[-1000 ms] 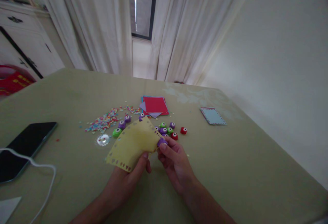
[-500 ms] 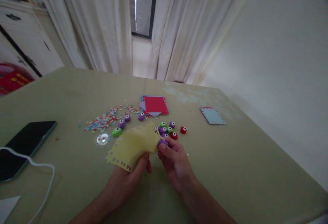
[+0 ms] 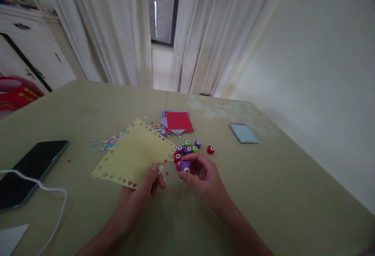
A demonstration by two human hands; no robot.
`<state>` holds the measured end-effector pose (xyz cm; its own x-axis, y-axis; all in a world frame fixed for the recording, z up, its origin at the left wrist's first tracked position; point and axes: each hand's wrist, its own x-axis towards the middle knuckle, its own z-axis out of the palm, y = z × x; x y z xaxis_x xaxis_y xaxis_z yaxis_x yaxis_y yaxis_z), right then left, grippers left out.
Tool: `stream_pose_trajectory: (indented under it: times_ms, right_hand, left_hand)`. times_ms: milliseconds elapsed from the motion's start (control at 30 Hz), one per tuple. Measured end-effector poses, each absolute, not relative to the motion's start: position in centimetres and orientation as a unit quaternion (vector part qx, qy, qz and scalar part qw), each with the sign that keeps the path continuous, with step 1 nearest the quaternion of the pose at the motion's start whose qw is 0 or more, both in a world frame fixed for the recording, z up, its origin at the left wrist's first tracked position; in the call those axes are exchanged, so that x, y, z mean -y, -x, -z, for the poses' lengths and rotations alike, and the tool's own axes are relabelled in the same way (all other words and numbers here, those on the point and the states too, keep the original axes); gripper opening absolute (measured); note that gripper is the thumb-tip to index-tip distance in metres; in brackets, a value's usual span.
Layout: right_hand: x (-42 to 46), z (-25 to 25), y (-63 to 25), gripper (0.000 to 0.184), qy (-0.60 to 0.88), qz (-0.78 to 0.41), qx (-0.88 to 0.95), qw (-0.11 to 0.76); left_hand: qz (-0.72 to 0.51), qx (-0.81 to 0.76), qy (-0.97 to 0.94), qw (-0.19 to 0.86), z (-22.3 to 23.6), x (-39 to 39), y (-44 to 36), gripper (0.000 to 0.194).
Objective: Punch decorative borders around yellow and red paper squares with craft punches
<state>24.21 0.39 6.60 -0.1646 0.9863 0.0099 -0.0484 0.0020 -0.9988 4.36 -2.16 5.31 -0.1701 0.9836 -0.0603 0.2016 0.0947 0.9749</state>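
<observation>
A square sheet of yellow paper (image 3: pixel 133 152), with heart and other small shapes punched along its edges, is pinched at its near corner by my left hand (image 3: pixel 139 189). The fingers of my right hand (image 3: pixel 205 176) are closed around a small purple one-eyed craft punch (image 3: pixel 184 166), apart from the paper. Just behind that hand lie several more punches: a green one (image 3: pixel 187 143), a purple one (image 3: pixel 198 143) and a red one (image 3: pixel 177 157). One red punch (image 3: pixel 211 149) sits off to the right. The sheet hides part of the table to the left.
Colourful confetti (image 3: pixel 111 142) spreads beyond the yellow sheet. Behind the punches is a pile of red and lilac paper (image 3: pixel 178 120); a pale blue bordered sheet (image 3: pixel 245 133) lies farther right. At left are a black phone (image 3: pixel 32 166), a white cable (image 3: pixel 43 187) and a white paper corner (image 3: pixel 13 238).
The yellow sheet has swung left and flattened out, away from the purple punch. My right hand keeps the punch, now turned with its eye towards me.
</observation>
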Motion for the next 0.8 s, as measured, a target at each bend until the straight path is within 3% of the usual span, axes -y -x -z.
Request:
stream_pose_trajectory:
  times_ms: [167, 400, 500, 600, 667, 800]
  right_hand:
    - [0.1, -7.0, -24.6, 0.031, 0.464, -0.385, 0.716, 0.351]
    - [0.9, -5.2, -23.2, 0.042, 0.452, -0.293, 0.811, 0.230]
    - [0.5, -5.2, -23.4, 0.039, 0.455, -0.291, 0.796, 0.275]
    - [0.0, -6.0, -23.8, 0.025, 0.465, -0.353, 0.705, 0.402]
    - [-0.3, -6.5, -24.2, 0.026, 0.461, -0.431, 0.617, 0.470]
    - [-0.9, -7.0, -24.9, 0.032, 0.436, -0.530, 0.531, 0.497]
  left_hand:
    - [-0.468, -0.616, -0.478, 0.417, -5.6, 2.3, -4.4, 0.061]
    - [-0.464, -0.619, -0.473, 0.421, -5.5, 2.3, -4.5, 0.061]
    - [-0.445, -0.622, -0.481, 0.428, -5.7, 2.3, -4.4, 0.062]
    - [-0.432, -0.609, -0.493, 0.448, -5.5, 2.4, -4.5, 0.063]
    - [-0.410, -0.602, -0.501, 0.468, -5.0, 2.6, -4.6, 0.064]
    - [-0.352, -0.601, -0.521, 0.494, -3.6, 3.0, -4.9, 0.068]
